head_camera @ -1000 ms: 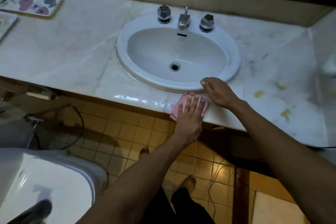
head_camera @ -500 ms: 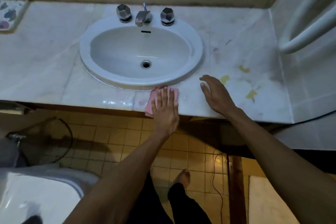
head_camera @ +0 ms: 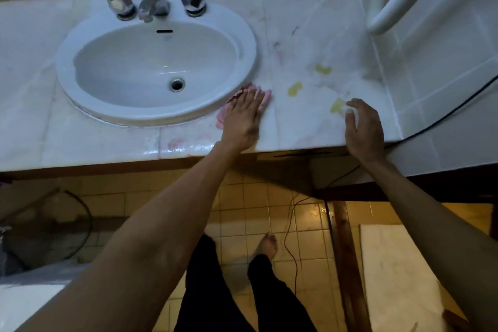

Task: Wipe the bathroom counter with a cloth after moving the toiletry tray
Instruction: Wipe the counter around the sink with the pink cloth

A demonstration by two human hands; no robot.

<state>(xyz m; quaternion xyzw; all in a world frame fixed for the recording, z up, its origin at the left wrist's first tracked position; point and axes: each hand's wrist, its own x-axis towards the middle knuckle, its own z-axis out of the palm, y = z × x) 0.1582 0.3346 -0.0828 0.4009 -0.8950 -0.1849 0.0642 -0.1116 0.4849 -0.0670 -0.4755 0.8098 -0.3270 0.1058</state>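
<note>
My left hand [head_camera: 244, 118] lies flat, fingers together, pressing a pink cloth [head_camera: 265, 97] onto the white marble counter [head_camera: 301, 43] just right of the sink rim. Only the cloth's edges show around my fingers. My right hand [head_camera: 362, 129] rests on the counter's front edge near the right wall, fingers spread and slightly curled, holding nothing. Three yellow stains lie between my hands, one [head_camera: 294, 88] close to the cloth. The toiletry tray is out of view.
An oval white sink [head_camera: 242, 35] with a chrome tap [head_camera: 153, 5] and two knobs sits in the counter's left half. A tiled wall with a white rail [head_camera: 398, 0] closes the right end. Below are yellow floor tiles, a thin cable [head_camera: 289, 224] and my feet.
My left hand has slid the cloth to the right and farther in, around the sink's right rim. My right hand has shifted right toward the wall. The view has swung right, and the tray has left it.
</note>
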